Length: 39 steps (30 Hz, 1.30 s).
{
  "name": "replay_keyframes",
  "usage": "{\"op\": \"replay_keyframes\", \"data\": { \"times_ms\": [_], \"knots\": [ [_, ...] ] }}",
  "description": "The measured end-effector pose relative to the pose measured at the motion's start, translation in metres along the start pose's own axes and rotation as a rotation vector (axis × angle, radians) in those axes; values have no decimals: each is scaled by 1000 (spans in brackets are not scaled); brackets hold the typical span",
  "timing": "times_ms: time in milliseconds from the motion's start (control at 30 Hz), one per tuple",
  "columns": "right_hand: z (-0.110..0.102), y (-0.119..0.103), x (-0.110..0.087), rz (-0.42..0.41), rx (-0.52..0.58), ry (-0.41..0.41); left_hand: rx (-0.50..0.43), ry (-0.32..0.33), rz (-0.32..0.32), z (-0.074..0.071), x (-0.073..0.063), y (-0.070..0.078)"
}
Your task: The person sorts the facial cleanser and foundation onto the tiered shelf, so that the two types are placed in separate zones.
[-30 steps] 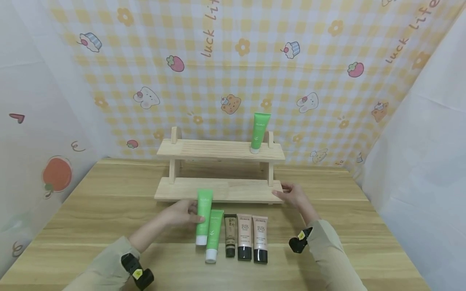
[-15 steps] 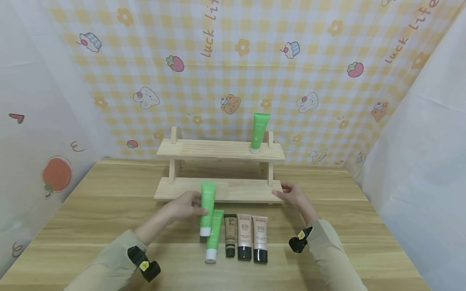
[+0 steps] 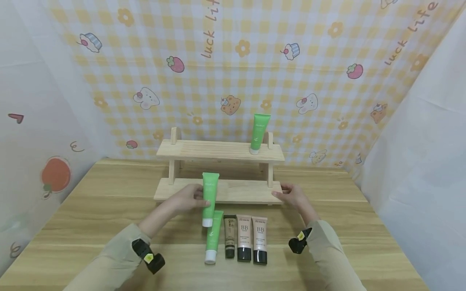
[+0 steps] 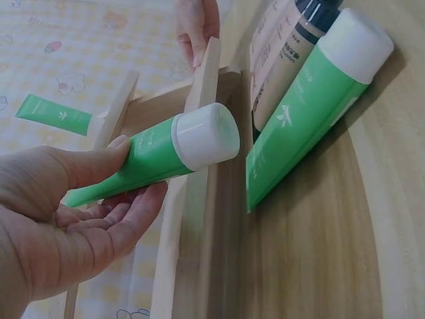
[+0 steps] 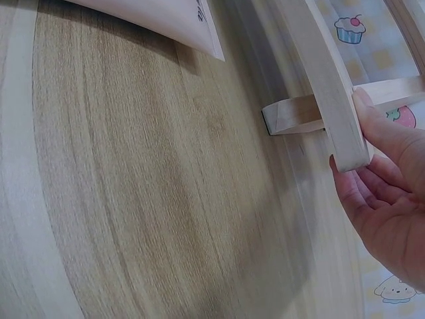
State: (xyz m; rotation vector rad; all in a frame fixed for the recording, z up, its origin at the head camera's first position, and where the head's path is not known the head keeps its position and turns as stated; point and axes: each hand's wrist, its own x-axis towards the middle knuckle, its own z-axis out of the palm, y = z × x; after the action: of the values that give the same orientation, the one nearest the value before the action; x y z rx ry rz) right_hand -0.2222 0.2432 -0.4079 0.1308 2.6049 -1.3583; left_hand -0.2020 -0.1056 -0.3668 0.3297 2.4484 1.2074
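My left hand (image 3: 188, 199) pinches a green squeeze tube (image 3: 210, 194) between thumb and fingers, white cap downward, in front of the lower shelf of a two-tier wooden rack (image 3: 240, 192). In the left wrist view the held tube's white cap (image 4: 207, 136) points away from the palm. My right hand (image 3: 293, 197) grips the right end of that lower shelf, thumb on top and fingers beneath, as the right wrist view shows on the shelf board (image 5: 332, 86). A second green tube (image 3: 213, 238) lies on the table, its upper end partly behind the held one.
On the upper shelf, at the right, another green tube (image 3: 259, 131) stands on its cap. Beside the lying green tube are a small brown-and-gold tube (image 3: 229, 236) and two BB cream tubes, one tan (image 3: 244, 237) and one pinkish (image 3: 260, 239). A checked cloth (image 3: 233, 72) hangs behind.
My left hand has lifted the green tube up and slightly right, away from the lying green tube and toward the lower shelf. The right hand stays on the shelf end.
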Motion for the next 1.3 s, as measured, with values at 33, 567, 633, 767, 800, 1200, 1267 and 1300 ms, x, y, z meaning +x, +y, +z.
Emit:
{"op": "replay_keyframes", "data": {
  "times_ms": [33,567,633,767,800,1200,1267,1300],
  "knots": [
    [0,-1,-1,1,0,-2,1,1,6,0,1,1],
    [2,1,1,27,4,3,-16,12,16,-4,17,14],
    [2,1,2,26,13,4,-26,11,12,-6,19,17],
    [3,1,3,17,23,5,-19,17,35,-9,22,24],
    [3,1,3,14,20,6,-19,18,38,-10,22,26],
    [3,1,3,12,9,21,-54,15,46,-16,28,35],
    [3,1,3,13,8,21,-60,12,46,-17,28,36],
    [3,1,3,12,7,19,-62,14,46,-18,28,36]
  ]
}}
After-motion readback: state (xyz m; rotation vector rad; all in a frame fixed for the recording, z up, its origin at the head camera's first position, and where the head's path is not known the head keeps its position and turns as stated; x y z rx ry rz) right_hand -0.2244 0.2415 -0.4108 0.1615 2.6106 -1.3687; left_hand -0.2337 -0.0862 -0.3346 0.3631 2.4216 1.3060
